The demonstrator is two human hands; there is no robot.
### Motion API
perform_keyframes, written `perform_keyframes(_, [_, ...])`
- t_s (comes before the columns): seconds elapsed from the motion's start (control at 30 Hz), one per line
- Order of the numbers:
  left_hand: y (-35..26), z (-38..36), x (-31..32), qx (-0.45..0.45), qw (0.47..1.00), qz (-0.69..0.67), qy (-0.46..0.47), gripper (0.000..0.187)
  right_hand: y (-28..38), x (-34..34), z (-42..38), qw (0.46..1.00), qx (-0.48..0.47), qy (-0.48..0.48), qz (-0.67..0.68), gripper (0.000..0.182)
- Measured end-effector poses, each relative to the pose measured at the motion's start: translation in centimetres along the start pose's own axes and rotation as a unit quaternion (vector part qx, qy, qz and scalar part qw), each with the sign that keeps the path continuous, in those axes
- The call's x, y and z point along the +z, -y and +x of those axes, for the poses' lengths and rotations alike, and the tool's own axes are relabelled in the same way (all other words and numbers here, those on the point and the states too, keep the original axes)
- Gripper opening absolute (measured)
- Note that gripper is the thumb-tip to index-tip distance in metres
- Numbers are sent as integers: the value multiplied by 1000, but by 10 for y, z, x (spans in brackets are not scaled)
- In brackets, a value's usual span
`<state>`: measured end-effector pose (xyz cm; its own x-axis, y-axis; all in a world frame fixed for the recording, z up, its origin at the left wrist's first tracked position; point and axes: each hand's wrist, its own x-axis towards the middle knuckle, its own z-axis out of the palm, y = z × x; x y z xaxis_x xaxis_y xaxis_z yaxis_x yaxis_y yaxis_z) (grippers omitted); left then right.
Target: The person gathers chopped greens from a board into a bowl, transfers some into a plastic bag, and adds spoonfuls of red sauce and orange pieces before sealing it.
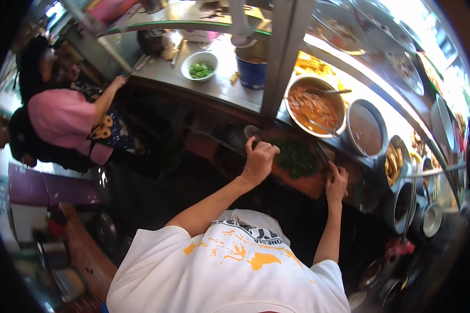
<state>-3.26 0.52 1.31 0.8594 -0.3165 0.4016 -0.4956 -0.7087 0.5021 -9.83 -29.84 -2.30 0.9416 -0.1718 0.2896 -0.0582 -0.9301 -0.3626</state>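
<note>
My left hand (261,160) is closed at the near left of the chopped greens, its index fingertip against a small round greyish object (252,132). Whether the fingers grip that object is hard to see. My right hand (337,182) is wrapped round the handle of a knife (322,153), whose dark blade points up and away beside the greens. A loose pile of chopped green leaves (296,158) lies between both hands on a reddish-brown cutting board (309,186).
Beyond the board stand a pot of orange-red stew (313,107) with spoons in it and a grey pot (367,128). A white bowl of cut greens (200,67) and a blue container (251,70) sit on the metal counter. At left, a person in pink (62,115) reaches toward the counter.
</note>
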Motion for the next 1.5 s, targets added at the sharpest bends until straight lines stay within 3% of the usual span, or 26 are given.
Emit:
perform_keyframes(0.13, [-1,-11,-15,20,997,48,-50,20,18,-14,2,998,-1,-62,-26,28])
perform_keyframes(0.2, [-3,-17,-31,-17,998,1,-68,23,20,-17,1,994,0,-106,-20,20])
perform_keyframes(0.3, [12,-39,-52,-53,993,-2,-110,31,26,-23,-4,990,16,-117,81,9])
perform_keyframes(0.4, [45,-82,-59,-124,985,80,-90,34,70,-42,-7,990,-5,-93,106,8])
perform_keyframes(0.47, [78,-134,-51,-233,971,52,21,41,108,-46,-10,981,-25,-59,181,14])
perform_keyframes(0.53, [123,-200,-47,-398,883,-45,243,46,138,-35,-12,967,-76,-15,241,22])
perform_keyframes(0.6, [126,-243,-53,-491,764,116,402,51,161,-23,-20,949,-126,37,288,24])
perform_keyframes(0.67, [135,-303,-53,-493,709,224,452,54,186,-15,-29,925,-153,104,333,22])
perform_keyframes(0.73, [136,-344,-66,-645,676,37,354,55,199,-4,-33,902,-175,172,355,20])
perform_keyframes(0.87, [118,-411,-68,-776,588,10,225,56,214,17,-30,864,-220,243,381,15])
perform_keyframes(0.97, [114,-450,-52,-858,490,-52,147,57,222,25,-23,860,-242,270,360,13])
perform_keyframes(1.1, [88,-438,-68,-834,516,-9,197,61,238,33,-20,856,-242,298,347,11])
perform_keyframes(1.2, [119,-462,-36,-872,469,-65,123,60,254,40,-23,853,-244,308,343,11])
perform_keyframes(1.3, [144,-472,-31,-851,494,-118,132,58,271,46,-23,854,-244,310,339,9])
perform_keyframes(1.5, [191,-476,-25,-794,576,-96,168,54,301,64,-26,853,-250,310,336,6])
